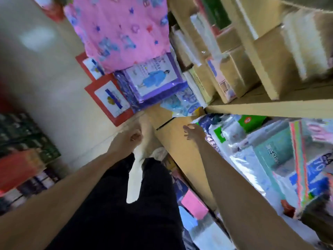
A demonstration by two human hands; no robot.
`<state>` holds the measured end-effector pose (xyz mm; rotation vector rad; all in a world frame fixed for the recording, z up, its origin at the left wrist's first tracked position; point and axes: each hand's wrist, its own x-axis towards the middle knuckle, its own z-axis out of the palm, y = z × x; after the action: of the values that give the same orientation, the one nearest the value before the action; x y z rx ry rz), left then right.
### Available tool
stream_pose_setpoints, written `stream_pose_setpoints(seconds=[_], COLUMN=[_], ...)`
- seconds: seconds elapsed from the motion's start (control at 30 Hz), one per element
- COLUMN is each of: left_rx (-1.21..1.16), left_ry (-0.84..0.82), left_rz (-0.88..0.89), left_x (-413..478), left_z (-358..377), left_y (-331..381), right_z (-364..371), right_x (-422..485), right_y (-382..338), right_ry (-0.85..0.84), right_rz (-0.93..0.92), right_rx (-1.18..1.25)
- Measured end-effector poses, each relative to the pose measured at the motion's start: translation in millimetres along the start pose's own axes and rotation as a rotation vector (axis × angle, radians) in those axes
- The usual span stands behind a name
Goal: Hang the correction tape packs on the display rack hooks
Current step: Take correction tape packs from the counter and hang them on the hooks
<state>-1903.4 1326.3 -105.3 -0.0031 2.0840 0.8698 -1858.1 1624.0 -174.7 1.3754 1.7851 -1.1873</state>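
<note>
The view is tilted and blurred, looking down a shop aisle. My left hand point(130, 138) hangs in front of me over the floor, fingers curled into a loose fist, with nothing visible in it. My right hand point(193, 131) reaches forward with fingers spread, near the edge of a tan cardboard box point(178, 141) beside packaged goods on the lower shelf. No correction tape packs or display rack hooks can be made out.
Wooden shelves point(270, 109) on the right hold cardboard boxes and plastic-wrapped goods. Pink patterned fabric point(122, 27) and purple and red packs point(155, 82) hang ahead. Stacked dark and red items point(21, 152) stand on the left. My dark trousers point(137, 204) and pale floor point(54, 87) lie below.
</note>
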Motion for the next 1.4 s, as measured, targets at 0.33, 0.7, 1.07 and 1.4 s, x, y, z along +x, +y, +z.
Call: stream_pose_setpoints(seconds=[0.33,0.7,1.07,1.4], left_rx=[-0.077,-0.01,-0.028,0.228], left_ry=[-0.018,-0.064,-0.097,-0.188], left_rz=[-0.131,-0.128,0.001,0.273], left_x=[49,71,103,118], left_z=[45,63,72,75], left_y=[-54,-62,-39,0], right_z=[28,30,46,18], right_x=[147,176,126,14], right_y=[-8,19,50,97], right_ry=[-0.079,-0.08,0.061,-0.125], right_rz=[0.301,0.208,0.119,-0.356], right_rx=[0.527,0.83,0.742,-0.179])
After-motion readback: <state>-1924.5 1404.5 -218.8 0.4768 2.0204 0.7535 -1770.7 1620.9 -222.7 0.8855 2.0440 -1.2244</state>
